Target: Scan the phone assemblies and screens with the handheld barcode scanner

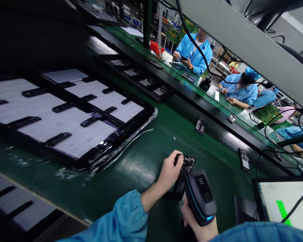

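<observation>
Near the middle of the green bench, my left hand (168,170) is closed on the edge of an opened phone (189,163), whose circuit board shows. My fingers hide its left part. Just to the right, my right hand (195,220) is wrapped round the grip of a black barcode scanner (200,198). A blue light glows on the scanner's near end, and its head points toward the phone. Below the phone, partly covered by the scanner and my left wrist, a black object (173,193) rests on the bench; its kind cannot be made out.
Black trays with white compartments (91,134) wrapped in film lie left. A row of phone parts (146,81) sits behind them. Opened phones (200,125) lie along the dark conveyor (217,126). A monitor (285,201) stands right, with cables hanging nearby. People in blue work across the line.
</observation>
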### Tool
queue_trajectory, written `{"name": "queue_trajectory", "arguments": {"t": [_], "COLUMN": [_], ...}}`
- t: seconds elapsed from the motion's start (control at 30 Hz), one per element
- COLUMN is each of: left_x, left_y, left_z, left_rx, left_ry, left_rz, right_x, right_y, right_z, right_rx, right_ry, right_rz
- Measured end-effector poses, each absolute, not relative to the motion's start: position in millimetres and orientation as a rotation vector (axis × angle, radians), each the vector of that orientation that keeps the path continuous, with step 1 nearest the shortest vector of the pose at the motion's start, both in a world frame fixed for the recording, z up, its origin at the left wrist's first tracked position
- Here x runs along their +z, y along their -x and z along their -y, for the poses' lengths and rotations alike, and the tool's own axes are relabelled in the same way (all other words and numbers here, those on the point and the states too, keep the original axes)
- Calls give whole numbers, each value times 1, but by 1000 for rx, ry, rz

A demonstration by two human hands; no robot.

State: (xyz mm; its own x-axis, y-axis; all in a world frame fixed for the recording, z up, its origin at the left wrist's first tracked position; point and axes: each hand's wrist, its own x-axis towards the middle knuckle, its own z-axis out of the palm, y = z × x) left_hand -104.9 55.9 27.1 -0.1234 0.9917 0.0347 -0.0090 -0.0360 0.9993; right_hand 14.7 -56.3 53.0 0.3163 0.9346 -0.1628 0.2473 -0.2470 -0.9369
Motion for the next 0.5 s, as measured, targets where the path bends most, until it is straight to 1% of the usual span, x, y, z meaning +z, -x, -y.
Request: {"name": "queue_trajectory", "arguments": {"t": [0.1, 0.2, 0.37, 0.43, 0.5], "left_x": [30, 31, 31, 31, 30], "left_y": [106, 106, 103, 101, 100], "left_z": [-52, -48, -45, -45, -45], "left_rx": [1335, 1367, 1445, 1474, 1502], "left_ry": [-1233, -1264, -1248, -1230, -1221], "left_rz": [-1348, -1388, -1360, -1355, -1359], "right_x": [54, 61, 77, 78, 78], "right_y": [-32, -37, -31, -33, -39], "right_z": [61, 63, 65, 65, 64], "right_rx": [1165, 1321, 1351, 1376, 1476], "right_ry": [1762, 1759, 1801, 1776, 1676], "right_rz": [1260, 1273, 1110, 1111, 1194]}}
